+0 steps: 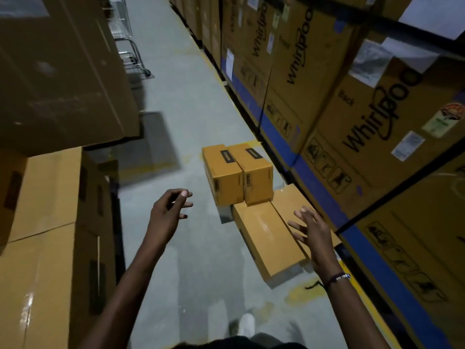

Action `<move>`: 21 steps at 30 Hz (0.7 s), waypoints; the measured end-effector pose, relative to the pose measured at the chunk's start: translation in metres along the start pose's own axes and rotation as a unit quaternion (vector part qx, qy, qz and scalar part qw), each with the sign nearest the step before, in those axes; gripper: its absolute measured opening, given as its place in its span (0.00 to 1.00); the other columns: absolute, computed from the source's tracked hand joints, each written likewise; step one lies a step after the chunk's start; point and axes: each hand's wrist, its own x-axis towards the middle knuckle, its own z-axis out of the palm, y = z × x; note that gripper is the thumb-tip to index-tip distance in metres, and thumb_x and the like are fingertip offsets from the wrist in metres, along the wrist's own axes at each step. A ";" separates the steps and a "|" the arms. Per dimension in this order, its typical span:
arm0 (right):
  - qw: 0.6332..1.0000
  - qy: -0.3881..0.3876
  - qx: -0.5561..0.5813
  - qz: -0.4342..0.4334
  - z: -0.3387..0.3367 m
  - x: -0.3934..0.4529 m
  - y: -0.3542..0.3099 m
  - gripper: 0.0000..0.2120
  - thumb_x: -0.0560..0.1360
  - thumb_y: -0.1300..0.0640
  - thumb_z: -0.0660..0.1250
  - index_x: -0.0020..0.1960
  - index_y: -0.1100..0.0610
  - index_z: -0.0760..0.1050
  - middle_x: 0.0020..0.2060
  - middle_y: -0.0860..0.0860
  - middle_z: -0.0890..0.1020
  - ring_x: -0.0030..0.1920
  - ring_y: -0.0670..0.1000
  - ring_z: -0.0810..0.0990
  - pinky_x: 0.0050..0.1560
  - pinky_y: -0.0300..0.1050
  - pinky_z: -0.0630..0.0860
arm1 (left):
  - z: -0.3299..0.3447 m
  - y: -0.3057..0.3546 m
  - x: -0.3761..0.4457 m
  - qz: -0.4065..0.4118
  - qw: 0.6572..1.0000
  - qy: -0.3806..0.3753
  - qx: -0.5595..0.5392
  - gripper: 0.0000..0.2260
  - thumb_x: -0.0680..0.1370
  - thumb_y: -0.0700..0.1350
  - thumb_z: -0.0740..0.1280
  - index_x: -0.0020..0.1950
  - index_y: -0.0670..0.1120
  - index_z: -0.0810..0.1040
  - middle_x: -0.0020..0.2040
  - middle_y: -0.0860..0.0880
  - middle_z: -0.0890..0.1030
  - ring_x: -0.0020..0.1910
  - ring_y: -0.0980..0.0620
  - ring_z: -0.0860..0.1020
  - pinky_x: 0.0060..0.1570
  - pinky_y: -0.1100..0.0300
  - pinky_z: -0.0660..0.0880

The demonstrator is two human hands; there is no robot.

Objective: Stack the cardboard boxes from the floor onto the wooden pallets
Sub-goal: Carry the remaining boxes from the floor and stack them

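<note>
Several cardboard boxes lie on the grey floor ahead. Two taller boxes stand side by side, the left one (221, 170) and the right one (255, 170), each with a dark label on top. Two flat boxes lie nearer me, one (266, 238) in front and another (292, 200) beside it against the racking. My left hand (171, 210) hovers in the air left of the boxes, fingers curled apart and empty. My right hand (312, 230) is spread open over the flat boxes, holding nothing. No wooden pallet is plainly visible.
Large printed appliance cartons (364, 102) fill blue racking along the right. A stack of cardboard boxes (50, 222) stands at my left, with bigger cartons (57, 66) above. A wire trolley (130, 46) is far down the aisle. My shoe (246, 323) shows below.
</note>
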 end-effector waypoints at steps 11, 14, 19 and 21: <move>0.999 -0.023 -0.009 0.021 -0.006 0.069 -0.009 0.18 0.83 0.48 0.64 0.72 0.52 0.74 0.61 0.50 0.84 0.55 0.52 0.87 0.60 0.56 0.81 | 0.058 0.002 0.056 -0.024 0.999 -0.016 0.019 0.10 0.84 0.54 0.65 0.59 0.51 0.81 0.57 0.55 0.85 0.54 0.56 0.85 0.48 0.55 0.81; 0.999 -0.027 -0.009 0.028 0.019 0.094 -0.020 0.18 0.83 0.49 0.65 0.71 0.52 0.75 0.60 0.51 0.84 0.55 0.53 0.86 0.58 0.54 0.81 | 0.055 0.004 0.091 -0.024 0.999 -0.013 0.020 0.10 0.84 0.55 0.65 0.60 0.51 0.81 0.58 0.55 0.85 0.53 0.56 0.85 0.49 0.55 0.81; 0.999 -0.033 -0.018 0.023 0.077 0.143 -0.038 0.19 0.83 0.47 0.66 0.71 0.50 0.75 0.61 0.50 0.83 0.56 0.52 0.86 0.61 0.56 0.81 | 0.041 0.000 0.168 -0.023 1.000 -0.010 0.014 0.10 0.84 0.54 0.65 0.60 0.52 0.81 0.58 0.54 0.85 0.54 0.56 0.85 0.48 0.56 0.81; 0.999 -0.033 -0.025 0.022 0.105 0.167 -0.043 0.18 0.82 0.47 0.66 0.71 0.50 0.75 0.62 0.50 0.83 0.55 0.51 0.86 0.60 0.56 0.81 | 0.035 -0.005 0.204 -0.032 0.999 -0.012 0.012 0.10 0.84 0.54 0.65 0.60 0.51 0.81 0.57 0.54 0.85 0.53 0.56 0.85 0.47 0.56 0.80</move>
